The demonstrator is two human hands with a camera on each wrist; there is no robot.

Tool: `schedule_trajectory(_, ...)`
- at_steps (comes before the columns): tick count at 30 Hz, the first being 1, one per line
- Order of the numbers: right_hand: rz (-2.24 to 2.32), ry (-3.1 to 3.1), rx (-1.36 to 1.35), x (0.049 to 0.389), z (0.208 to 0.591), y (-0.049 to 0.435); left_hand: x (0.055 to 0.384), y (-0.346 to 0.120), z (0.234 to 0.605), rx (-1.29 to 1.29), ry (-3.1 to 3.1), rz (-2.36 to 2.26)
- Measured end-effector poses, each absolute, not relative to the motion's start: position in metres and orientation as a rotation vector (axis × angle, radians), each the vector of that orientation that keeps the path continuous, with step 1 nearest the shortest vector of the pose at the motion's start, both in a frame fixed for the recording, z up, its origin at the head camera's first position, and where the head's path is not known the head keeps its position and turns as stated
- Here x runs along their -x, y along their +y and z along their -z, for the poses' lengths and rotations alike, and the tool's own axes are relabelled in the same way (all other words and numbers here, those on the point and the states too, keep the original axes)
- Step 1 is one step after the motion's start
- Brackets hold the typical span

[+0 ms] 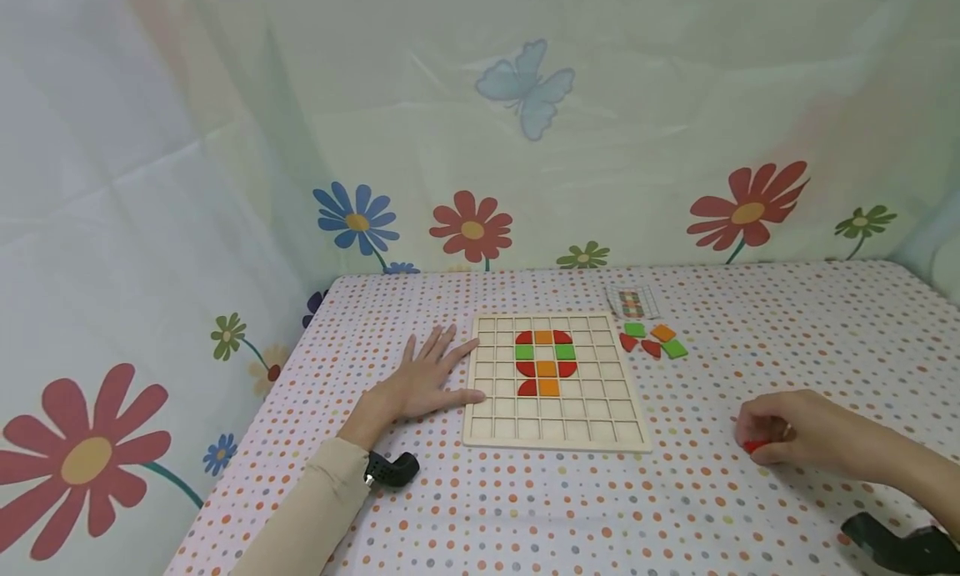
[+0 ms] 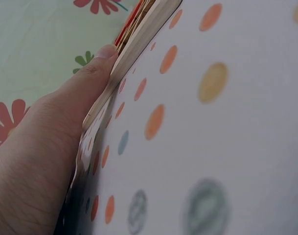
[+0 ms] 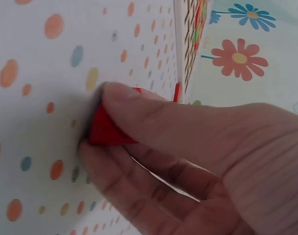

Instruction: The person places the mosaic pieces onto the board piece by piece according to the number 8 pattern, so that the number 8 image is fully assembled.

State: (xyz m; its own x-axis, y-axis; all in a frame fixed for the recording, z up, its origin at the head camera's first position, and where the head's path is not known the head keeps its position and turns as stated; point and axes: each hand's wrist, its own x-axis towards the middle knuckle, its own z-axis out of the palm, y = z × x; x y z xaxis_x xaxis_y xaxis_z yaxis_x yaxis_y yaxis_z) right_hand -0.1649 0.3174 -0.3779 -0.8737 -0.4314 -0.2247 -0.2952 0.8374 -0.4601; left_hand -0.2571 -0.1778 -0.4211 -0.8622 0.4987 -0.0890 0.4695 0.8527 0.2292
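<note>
A pale wooden grid board (image 1: 558,430) lies flat on the dotted table. In its cells, red quarter-round tiles (image 1: 527,388), orange square tiles (image 1: 549,388) and green square tiles (image 1: 524,353) form a rounded ring with two tiles below it. My left hand (image 1: 431,382) rests with spread fingers at the board's left edge; in the left wrist view the thumb (image 2: 92,71) touches the board's side. Right of the board, close over the cloth, my right hand (image 1: 787,430) pinches a red tile (image 3: 107,128) between thumb and fingers. The fingers partly cover that tile's outline.
Beyond the board's right edge lie several loose tiles, among them a green square (image 1: 675,348), an orange square (image 1: 663,333) and a red piece (image 1: 651,348). Behind them is a small pattern card (image 1: 649,303). A flowered curtain (image 1: 630,184) borders the table's back.
</note>
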Motion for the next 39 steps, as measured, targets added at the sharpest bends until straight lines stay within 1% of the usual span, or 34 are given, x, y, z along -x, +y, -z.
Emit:
schedule_trajectory(8, 0.653, 2.758, 0.738, 0.170, 0.366, 0.298, 0.256, -0.177, 0.420, -0.762, 2.880, -0.314)
schedule_trajectory(12, 0.645, 2.794, 0.811, 0.175, 0.359, 0.276, 0.255, -0.179, 0.422, -0.790, 2.886, -0.342)
schedule_trajectory(21, 0.746, 2.946, 0.878, 0.188, 0.346, 0.225, 0.255, -0.179, 0.422, -0.791, 2.878, -0.346)
schedule_trajectory(28, 0.862, 2.897, 0.950, 0.196, 0.346, 0.200, 0.256, -0.177, 0.421, -0.771, 2.875, -0.314)
schedule_trajectory(32, 0.847, 2.827, 0.936, 0.200, 0.348, 0.186, 0.257, -0.177, 0.422, -0.756, 2.874, -0.297)
schedule_trajectory(39, 0.850, 2.786, 0.962, 0.205, 0.358, 0.175, 0.257, -0.179, 0.421, -0.760, 2.868, -0.296)
